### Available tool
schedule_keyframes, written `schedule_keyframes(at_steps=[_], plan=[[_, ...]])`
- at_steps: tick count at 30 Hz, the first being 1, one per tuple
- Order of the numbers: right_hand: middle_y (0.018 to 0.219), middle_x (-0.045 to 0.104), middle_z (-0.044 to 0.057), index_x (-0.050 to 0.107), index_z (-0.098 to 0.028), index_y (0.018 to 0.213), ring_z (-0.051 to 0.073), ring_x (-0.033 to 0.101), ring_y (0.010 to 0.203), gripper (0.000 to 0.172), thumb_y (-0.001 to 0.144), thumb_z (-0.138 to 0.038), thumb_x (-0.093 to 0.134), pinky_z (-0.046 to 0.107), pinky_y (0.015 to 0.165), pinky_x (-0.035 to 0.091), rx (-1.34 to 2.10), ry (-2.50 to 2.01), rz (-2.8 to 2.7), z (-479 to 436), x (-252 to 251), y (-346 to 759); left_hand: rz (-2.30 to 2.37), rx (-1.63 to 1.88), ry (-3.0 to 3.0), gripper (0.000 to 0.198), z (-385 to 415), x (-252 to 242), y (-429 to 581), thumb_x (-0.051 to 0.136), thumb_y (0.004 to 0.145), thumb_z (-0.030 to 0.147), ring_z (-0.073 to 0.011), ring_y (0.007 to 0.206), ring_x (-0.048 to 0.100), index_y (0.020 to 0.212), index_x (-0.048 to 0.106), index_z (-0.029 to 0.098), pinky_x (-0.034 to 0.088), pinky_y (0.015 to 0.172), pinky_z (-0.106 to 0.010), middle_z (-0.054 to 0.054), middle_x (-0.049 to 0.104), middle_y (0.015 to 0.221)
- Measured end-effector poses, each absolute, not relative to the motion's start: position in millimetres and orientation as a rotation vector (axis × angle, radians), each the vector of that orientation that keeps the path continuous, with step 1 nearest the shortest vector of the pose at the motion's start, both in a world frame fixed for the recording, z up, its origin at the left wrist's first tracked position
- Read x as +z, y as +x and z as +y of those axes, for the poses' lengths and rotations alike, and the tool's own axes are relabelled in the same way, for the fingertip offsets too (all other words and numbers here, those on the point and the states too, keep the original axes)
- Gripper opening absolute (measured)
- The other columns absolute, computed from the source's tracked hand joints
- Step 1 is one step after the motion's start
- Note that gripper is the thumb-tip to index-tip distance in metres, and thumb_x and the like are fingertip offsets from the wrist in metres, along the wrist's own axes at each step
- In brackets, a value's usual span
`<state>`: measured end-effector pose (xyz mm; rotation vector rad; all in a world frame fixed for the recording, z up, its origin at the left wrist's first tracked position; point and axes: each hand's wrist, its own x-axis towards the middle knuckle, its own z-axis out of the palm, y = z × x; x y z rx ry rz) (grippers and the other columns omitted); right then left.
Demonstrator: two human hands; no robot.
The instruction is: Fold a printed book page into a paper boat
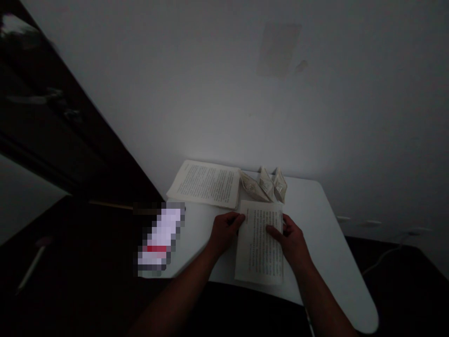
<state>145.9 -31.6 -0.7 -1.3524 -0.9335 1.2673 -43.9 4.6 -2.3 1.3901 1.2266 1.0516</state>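
Note:
A printed paper sheet (260,243) lies lengthwise on the small white table (315,234) in front of me. My left hand (224,231) pinches the sheet's upper left edge with curled fingers. My right hand (289,238) rests on the sheet's right side, its fingers and thumb closed over the edge. Behind the sheet stand three folded paper pieces (266,185) made from printed pages.
A stack of printed pages (206,182) lies at the table's far left corner. A blurred-out object (159,238) sits at the left edge. A dark cabinet (52,117) stands to the left, a white wall behind. A cable (386,252) trails on the dark floor at right.

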Motion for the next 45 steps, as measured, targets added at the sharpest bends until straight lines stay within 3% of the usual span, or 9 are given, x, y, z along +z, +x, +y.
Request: schedule_keyframes(at_steps=[16, 45], plan=[[0.092, 0.071, 0.007, 0.057, -0.019, 0.099, 0.028, 0.066, 0.086, 0.054, 0.051, -0.021, 0.08, 0.043, 0.078, 0.051, 1.488, -1.277, -0.884, -19.8, -2.0, 154.3, 1.23, 1.002, 1.462, 0.033, 3.6, -2.3, -42.5, 0.055, 0.078, 0.042, -0.0147, 0.063, 0.059, 0.071, 0.067, 0.013, 0.044, 0.058, -0.023, -0.002, 0.065, 0.066], [0.092, 0.071, 0.007, 0.058, -0.017, 0.098, 0.026, 0.066, 0.085, 0.053, 0.049, -0.019, 0.08, 0.042, 0.08, 0.05, 1.497, -1.277, -0.91, -20.6, 2.2, 155.2, 1.266, 0.971, 1.435, 0.032, 4.2, -1.4, -42.8, 0.058, 0.075, 0.043, -0.0154, 0.063, 0.061, 0.071, 0.069, 0.013, 0.045, 0.059, -0.024, -0.003, 0.068, 0.067]])
